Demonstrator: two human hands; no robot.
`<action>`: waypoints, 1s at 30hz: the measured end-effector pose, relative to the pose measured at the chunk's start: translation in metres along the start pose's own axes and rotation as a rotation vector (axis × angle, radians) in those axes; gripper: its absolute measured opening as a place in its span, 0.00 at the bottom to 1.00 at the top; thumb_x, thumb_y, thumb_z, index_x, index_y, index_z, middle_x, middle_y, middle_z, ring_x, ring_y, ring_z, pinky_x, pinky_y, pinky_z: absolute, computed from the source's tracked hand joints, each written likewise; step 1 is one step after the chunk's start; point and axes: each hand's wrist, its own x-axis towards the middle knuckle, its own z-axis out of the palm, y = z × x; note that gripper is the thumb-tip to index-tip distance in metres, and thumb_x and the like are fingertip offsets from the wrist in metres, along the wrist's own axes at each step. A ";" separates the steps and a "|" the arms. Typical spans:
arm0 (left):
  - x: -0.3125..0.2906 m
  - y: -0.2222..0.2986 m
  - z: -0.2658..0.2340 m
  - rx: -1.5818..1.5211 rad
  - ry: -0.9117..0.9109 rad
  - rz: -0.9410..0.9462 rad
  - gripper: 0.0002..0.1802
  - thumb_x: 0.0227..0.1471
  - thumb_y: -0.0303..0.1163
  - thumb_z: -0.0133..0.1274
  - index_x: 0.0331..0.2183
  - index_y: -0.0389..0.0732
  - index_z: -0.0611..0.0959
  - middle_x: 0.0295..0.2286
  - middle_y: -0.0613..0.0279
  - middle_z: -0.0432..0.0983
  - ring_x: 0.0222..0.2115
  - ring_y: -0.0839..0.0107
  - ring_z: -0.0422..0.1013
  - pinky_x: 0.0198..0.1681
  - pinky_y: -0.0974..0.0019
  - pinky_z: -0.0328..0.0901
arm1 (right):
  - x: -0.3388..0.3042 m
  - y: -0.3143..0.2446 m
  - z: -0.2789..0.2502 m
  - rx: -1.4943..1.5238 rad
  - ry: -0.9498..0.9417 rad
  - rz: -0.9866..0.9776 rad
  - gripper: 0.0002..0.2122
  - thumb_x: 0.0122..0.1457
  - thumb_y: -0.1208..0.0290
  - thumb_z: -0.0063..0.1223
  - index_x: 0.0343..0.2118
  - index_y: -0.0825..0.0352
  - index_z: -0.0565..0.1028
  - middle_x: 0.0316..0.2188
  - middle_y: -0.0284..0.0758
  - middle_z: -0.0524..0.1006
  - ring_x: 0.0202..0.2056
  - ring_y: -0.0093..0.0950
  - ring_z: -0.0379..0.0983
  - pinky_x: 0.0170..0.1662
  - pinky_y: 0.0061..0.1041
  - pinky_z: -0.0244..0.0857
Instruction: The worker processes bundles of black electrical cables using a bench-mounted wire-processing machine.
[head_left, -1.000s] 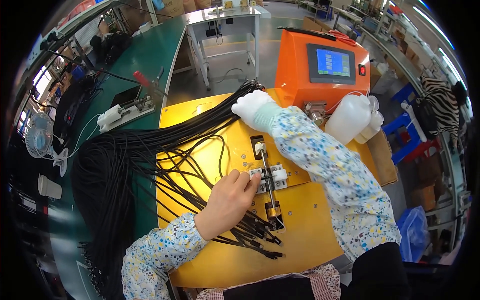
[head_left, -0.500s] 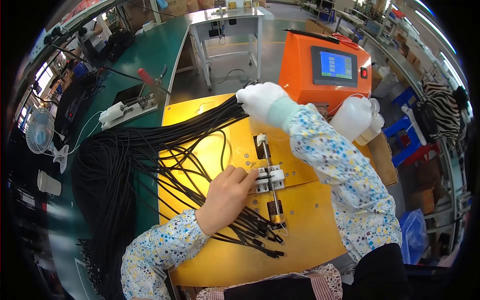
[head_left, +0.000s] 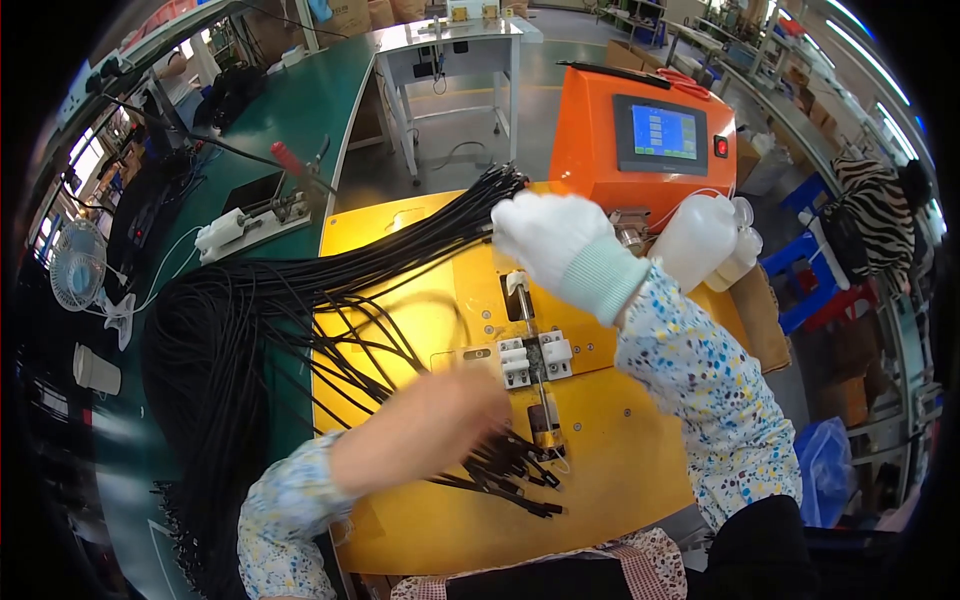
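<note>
My bare left hand [head_left: 430, 420] is smeared by motion above loose black cable ends [head_left: 510, 465] on the yellow plate [head_left: 620, 470]; its fingers cannot be read. Beyond the fixture, my right hand [head_left: 565, 245], in a white glove, is closed, its fingertips at the end of a black cable [head_left: 470, 240]. To its left, a thick bundle of black cables [head_left: 420, 235] ends in connectors. White slotted blocks [head_left: 535, 360] straddle a metal rod at the plate's middle, with no cable across them. A blurred cable loop [head_left: 440, 300] shows left of the fixture.
An orange machine [head_left: 640, 135] with a lit touchscreen stands behind my right hand, white plastic bottles [head_left: 700, 240] beside it. On the green table [head_left: 265, 110], left, are a large cable heap [head_left: 205, 350], a red-handled clamp [head_left: 285, 160], a small fan [head_left: 80, 265] and a cup [head_left: 97, 368].
My left hand has drawn back from the white blocks toward me. The cable across them is gone from there. My right hand has shifted right and nearer, off the bundle's ends.
</note>
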 end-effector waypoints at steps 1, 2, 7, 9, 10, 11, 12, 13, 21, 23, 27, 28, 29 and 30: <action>-0.011 0.013 -0.008 -0.185 -0.143 0.138 0.10 0.48 0.24 0.56 0.36 0.35 0.78 0.39 0.55 0.75 0.42 0.58 0.71 0.45 0.62 0.67 | -0.007 -0.004 -0.008 0.126 -0.171 0.042 0.05 0.55 0.69 0.51 0.29 0.63 0.71 0.26 0.38 0.73 0.32 0.38 0.73 0.34 0.34 0.68; -0.024 0.021 -0.008 -0.367 -0.277 0.265 0.13 0.49 0.25 0.57 0.40 0.35 0.78 0.41 0.54 0.74 0.45 0.58 0.70 0.48 0.62 0.66 | -0.014 -0.011 -0.012 0.259 -0.338 0.073 0.06 0.56 0.68 0.51 0.30 0.65 0.71 0.25 0.40 0.73 0.31 0.41 0.73 0.34 0.36 0.68; 0.011 -0.001 0.026 -0.015 0.630 0.093 0.13 0.50 0.24 0.57 0.40 0.34 0.78 0.35 0.52 0.76 0.36 0.59 0.73 0.42 0.64 0.68 | -0.076 -0.038 -0.025 0.801 -0.351 0.138 0.06 0.57 0.71 0.52 0.32 0.67 0.75 0.27 0.42 0.77 0.29 0.40 0.75 0.33 0.32 0.68; 0.019 -0.023 0.029 -0.102 0.562 0.119 0.05 0.50 0.23 0.58 0.31 0.32 0.81 0.22 0.57 0.77 0.21 0.64 0.74 0.26 0.69 0.68 | -0.083 -0.039 -0.021 0.926 -0.330 0.262 0.05 0.57 0.72 0.53 0.32 0.68 0.75 0.26 0.41 0.77 0.28 0.37 0.75 0.33 0.30 0.68; 0.020 -0.024 0.029 -0.103 0.563 0.120 0.05 0.50 0.23 0.58 0.31 0.32 0.81 0.22 0.57 0.77 0.21 0.64 0.74 0.26 0.69 0.68 | -0.088 -0.038 -0.020 1.046 -0.303 0.403 0.05 0.56 0.72 0.54 0.32 0.68 0.76 0.25 0.40 0.77 0.26 0.34 0.75 0.33 0.28 0.67; 0.020 -0.025 0.029 -0.148 0.547 0.096 0.04 0.49 0.23 0.58 0.30 0.33 0.81 0.22 0.56 0.77 0.21 0.65 0.74 0.26 0.69 0.67 | -0.092 -0.037 -0.019 1.045 -0.303 0.404 0.05 0.56 0.72 0.54 0.32 0.68 0.76 0.25 0.40 0.77 0.26 0.34 0.75 0.33 0.28 0.67; 0.020 -0.026 0.030 -0.192 0.530 0.072 0.04 0.49 0.23 0.58 0.30 0.33 0.81 0.22 0.56 0.77 0.22 0.65 0.74 0.26 0.69 0.67 | -0.097 -0.034 -0.018 1.069 -0.299 0.429 0.05 0.56 0.73 0.54 0.33 0.69 0.76 0.24 0.40 0.76 0.26 0.32 0.74 0.32 0.27 0.67; 0.021 -0.027 0.031 -0.193 0.528 0.072 0.04 0.49 0.23 0.58 0.30 0.33 0.81 0.22 0.56 0.77 0.22 0.65 0.74 0.26 0.69 0.67 | -0.101 -0.033 -0.016 1.093 -0.295 0.454 0.05 0.56 0.74 0.54 0.33 0.69 0.76 0.24 0.39 0.76 0.26 0.30 0.73 0.32 0.25 0.66; 0.032 -0.032 0.046 0.040 0.732 0.292 0.05 0.48 0.25 0.58 0.27 0.36 0.78 0.21 0.54 0.72 0.21 0.57 0.72 0.25 0.64 0.66 | -0.104 -0.044 -0.017 0.898 -0.209 0.416 0.06 0.58 0.71 0.50 0.32 0.68 0.73 0.27 0.44 0.75 0.31 0.42 0.74 0.35 0.34 0.66; 0.031 -0.034 0.045 0.028 0.690 0.274 0.05 0.49 0.25 0.58 0.28 0.36 0.78 0.22 0.55 0.73 0.21 0.59 0.72 0.25 0.64 0.66 | -0.106 -0.046 -0.016 0.926 -0.249 0.467 0.06 0.59 0.71 0.50 0.32 0.68 0.73 0.27 0.44 0.75 0.31 0.42 0.74 0.35 0.34 0.66; 0.031 -0.038 0.029 -0.428 0.372 0.001 0.05 0.52 0.24 0.56 0.32 0.32 0.79 0.25 0.63 0.77 0.24 0.78 0.70 0.29 0.75 0.66 | -0.105 -0.046 -0.013 0.930 -0.149 0.450 0.06 0.59 0.71 0.50 0.31 0.69 0.72 0.24 0.41 0.75 0.28 0.35 0.73 0.33 0.30 0.66; 0.029 -0.035 0.024 -0.441 0.359 -0.015 0.06 0.54 0.24 0.55 0.34 0.31 0.78 0.26 0.65 0.77 0.25 0.82 0.68 0.30 0.76 0.66 | -0.104 -0.046 -0.014 0.942 -0.124 0.441 0.06 0.60 0.72 0.49 0.31 0.70 0.71 0.23 0.38 0.74 0.26 0.29 0.72 0.32 0.27 0.66; 0.028 -0.035 0.022 -0.442 0.361 -0.016 0.06 0.54 0.24 0.55 0.34 0.31 0.78 0.26 0.65 0.77 0.25 0.82 0.68 0.30 0.76 0.66 | -0.104 -0.045 -0.011 0.942 -0.126 0.440 0.06 0.60 0.72 0.49 0.31 0.70 0.71 0.23 0.38 0.74 0.26 0.29 0.72 0.32 0.27 0.66; 0.029 -0.035 0.020 -0.375 0.405 0.008 0.06 0.53 0.24 0.55 0.34 0.31 0.78 0.26 0.63 0.77 0.25 0.79 0.69 0.30 0.75 0.66 | -0.106 -0.043 -0.007 0.963 -0.136 0.459 0.06 0.60 0.72 0.49 0.31 0.70 0.71 0.23 0.37 0.74 0.26 0.27 0.71 0.32 0.26 0.65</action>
